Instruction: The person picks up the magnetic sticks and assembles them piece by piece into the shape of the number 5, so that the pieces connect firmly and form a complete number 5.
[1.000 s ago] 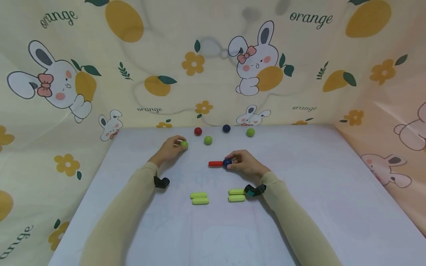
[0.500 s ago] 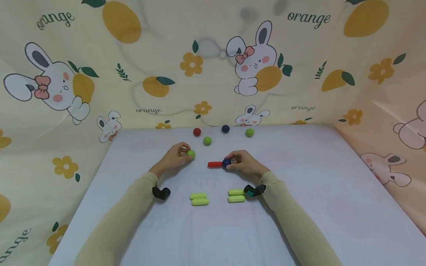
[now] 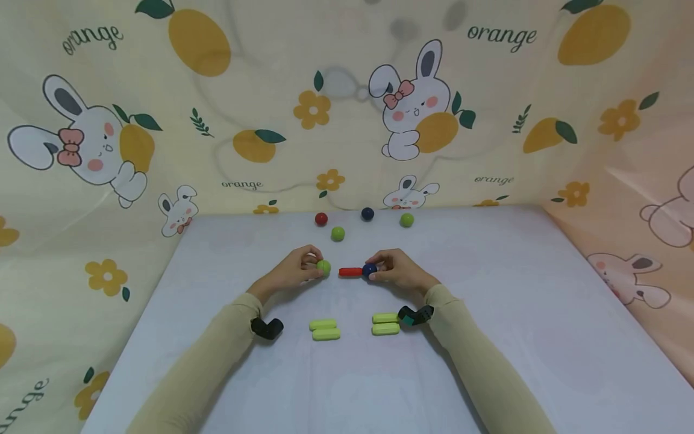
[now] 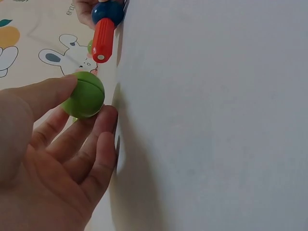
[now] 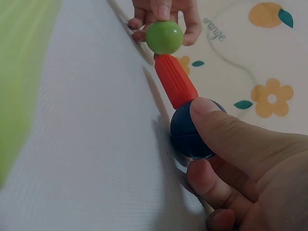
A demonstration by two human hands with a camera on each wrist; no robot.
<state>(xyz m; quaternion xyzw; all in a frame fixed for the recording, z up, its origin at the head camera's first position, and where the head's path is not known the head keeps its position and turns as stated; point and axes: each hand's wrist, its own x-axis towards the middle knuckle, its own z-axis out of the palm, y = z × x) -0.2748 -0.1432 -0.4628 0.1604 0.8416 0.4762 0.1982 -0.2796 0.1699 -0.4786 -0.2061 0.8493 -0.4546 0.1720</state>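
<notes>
My left hand [image 3: 295, 269] pinches a green ball [image 4: 84, 95] with a groove round it between thumb and fingers. My right hand [image 3: 400, 269] grips a dark blue ball [image 5: 190, 130] with thumb on top and fingers below. A red ribbed rod [image 3: 350, 272] is joined to the blue ball and points left toward the green ball. In the head view a small gap lies between the rod's free end and the green ball. A pale dot marks that end of the rod in the left wrist view.
At the back of the white table [image 3: 466, 361] sit a red ball [image 3: 321, 219], another dark blue ball [image 3: 367, 214] and two green balls [image 3: 338, 233]. Nearer the front lie a left pair of yellow-green rods [image 3: 326, 334] and a right pair of similar rods [image 3: 385, 329].
My left hand has carried the green ball right and toward the front, close to the red rod's free end. My right hand with the blue ball and rod has stayed nearly in place.
</notes>
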